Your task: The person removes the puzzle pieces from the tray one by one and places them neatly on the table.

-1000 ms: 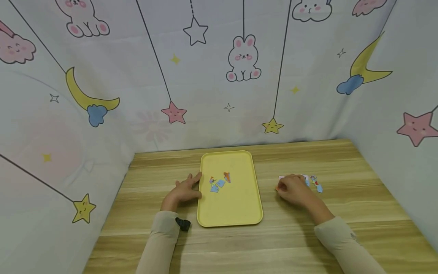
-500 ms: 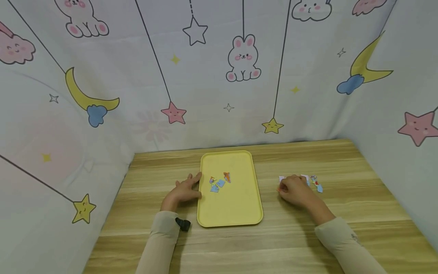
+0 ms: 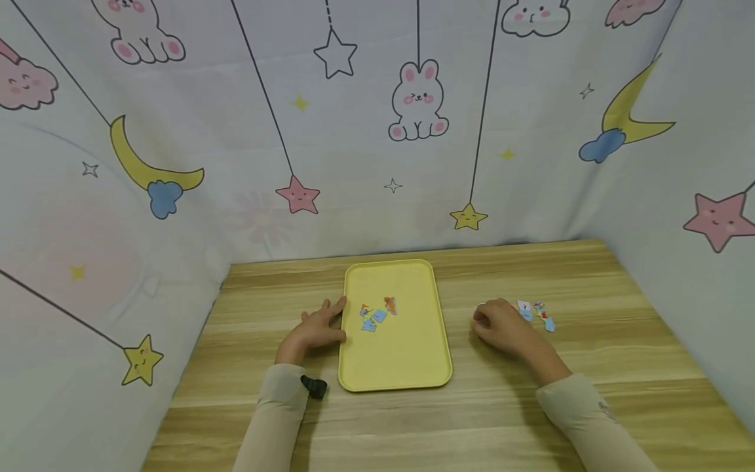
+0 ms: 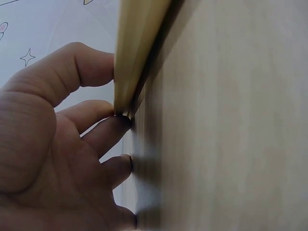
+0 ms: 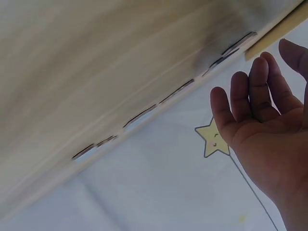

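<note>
The tray [image 3: 401, 360], with pieces [image 3: 379, 316] inside, is touched at its left edge by the spread left hand [image 3: 318, 326]. Other pieces [image 3: 525, 311] lie right, beside the right hand [image 3: 501, 326]; only in its wrist view are loosely bent fingers shown, thumb apart, nothing visibly held.

White cartoon-printed fabric [image 3: 354, 144] hangs behind a wood-grain table [image 3: 377, 429].

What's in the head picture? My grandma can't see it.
A person's left hand touches a yellow tray holding picture pieces; their right hand is near more pieces on the wooden table. Behind hangs a white cloth with bunnies, moons and stars.
</note>
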Action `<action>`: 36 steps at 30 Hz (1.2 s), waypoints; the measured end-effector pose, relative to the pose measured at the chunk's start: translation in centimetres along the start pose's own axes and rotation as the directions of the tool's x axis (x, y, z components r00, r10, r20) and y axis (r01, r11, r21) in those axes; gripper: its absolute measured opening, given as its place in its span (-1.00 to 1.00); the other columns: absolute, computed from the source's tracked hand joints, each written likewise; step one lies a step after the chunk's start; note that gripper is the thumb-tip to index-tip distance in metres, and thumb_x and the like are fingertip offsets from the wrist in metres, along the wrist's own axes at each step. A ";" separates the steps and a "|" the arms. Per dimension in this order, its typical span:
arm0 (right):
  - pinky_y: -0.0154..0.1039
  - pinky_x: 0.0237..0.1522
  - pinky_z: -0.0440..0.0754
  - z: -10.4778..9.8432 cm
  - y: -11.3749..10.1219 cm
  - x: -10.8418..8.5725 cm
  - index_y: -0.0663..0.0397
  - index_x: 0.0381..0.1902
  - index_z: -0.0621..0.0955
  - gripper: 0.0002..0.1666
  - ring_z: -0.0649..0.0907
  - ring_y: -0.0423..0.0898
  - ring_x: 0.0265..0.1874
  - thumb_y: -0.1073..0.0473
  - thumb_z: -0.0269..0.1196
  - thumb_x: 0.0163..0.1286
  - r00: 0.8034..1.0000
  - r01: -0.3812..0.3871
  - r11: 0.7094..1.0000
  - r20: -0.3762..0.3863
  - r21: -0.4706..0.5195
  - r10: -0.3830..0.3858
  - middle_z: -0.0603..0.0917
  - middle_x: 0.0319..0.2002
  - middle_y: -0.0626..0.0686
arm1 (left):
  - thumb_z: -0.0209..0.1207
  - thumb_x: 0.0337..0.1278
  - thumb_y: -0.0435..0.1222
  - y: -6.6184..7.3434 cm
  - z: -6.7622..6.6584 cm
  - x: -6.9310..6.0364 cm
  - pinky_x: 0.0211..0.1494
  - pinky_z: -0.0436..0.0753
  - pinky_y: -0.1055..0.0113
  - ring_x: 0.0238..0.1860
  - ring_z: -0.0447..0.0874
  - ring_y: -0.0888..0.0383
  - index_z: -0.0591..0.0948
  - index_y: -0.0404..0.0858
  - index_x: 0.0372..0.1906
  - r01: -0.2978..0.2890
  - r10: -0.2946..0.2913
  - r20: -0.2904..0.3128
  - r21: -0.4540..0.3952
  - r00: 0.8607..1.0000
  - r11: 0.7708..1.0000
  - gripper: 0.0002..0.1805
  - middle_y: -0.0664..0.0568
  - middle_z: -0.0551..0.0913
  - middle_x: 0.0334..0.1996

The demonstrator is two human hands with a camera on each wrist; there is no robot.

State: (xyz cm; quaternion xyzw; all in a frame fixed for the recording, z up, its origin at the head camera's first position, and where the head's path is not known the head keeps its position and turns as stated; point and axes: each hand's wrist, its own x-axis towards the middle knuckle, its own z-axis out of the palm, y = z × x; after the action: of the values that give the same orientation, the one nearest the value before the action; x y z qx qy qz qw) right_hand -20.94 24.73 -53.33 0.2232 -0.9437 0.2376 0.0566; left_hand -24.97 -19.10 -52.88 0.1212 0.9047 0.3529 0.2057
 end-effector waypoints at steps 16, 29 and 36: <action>0.01 -0.11 0.65 1.8 -2.7 2.6 0.23 -0.28 0.76 -0.89 0.65 0.01 -0.28 0.31 0.34 0.25 0.997 0.073 0.993 -0.027 0.096 -0.071 0.73 -0.37 0.02 | 0.36 0.01 -0.26 0.0 -0.1 -0.1 0.52 -0.50 -0.46 0.70 -0.23 -0.22 0.12 -0.19 0.71 0.005 -0.005 0.006 0.021 1.000 1.000 0.10 -0.26 0.07 0.66; -0.01 -0.10 0.64 3.0 -4.9 4.3 0.26 -0.22 0.75 -0.87 0.63 0.03 -0.24 0.32 0.33 0.29 0.995 0.096 0.987 -0.019 0.126 -0.094 0.72 -0.33 0.04 | 0.36 0.01 -0.24 -0.2 0.0 0.0 0.53 -0.47 -0.46 0.69 -0.21 -0.23 0.12 -0.18 0.71 0.002 -0.003 0.003 0.036 1.000 0.999 0.10 -0.28 0.09 0.65; 0.02 -0.03 0.65 3.5 -6.0 5.4 0.27 -0.17 0.74 -0.85 0.66 0.04 -0.18 0.32 0.34 0.34 0.993 0.117 0.984 -0.014 0.136 -0.116 0.74 -0.26 0.06 | 0.34 0.00 -0.24 -0.1 -0.1 0.0 0.52 -0.50 -0.46 0.70 -0.23 -0.23 0.12 -0.18 0.71 0.000 0.000 0.007 0.022 1.000 1.000 0.10 -0.28 0.08 0.65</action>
State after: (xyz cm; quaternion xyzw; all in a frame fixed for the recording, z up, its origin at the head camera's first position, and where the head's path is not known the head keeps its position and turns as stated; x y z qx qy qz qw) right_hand -23.09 16.18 -52.74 0.2808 -0.9103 0.2985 0.0578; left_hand -25.04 -19.27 -52.88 0.1247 0.9077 0.3426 0.2076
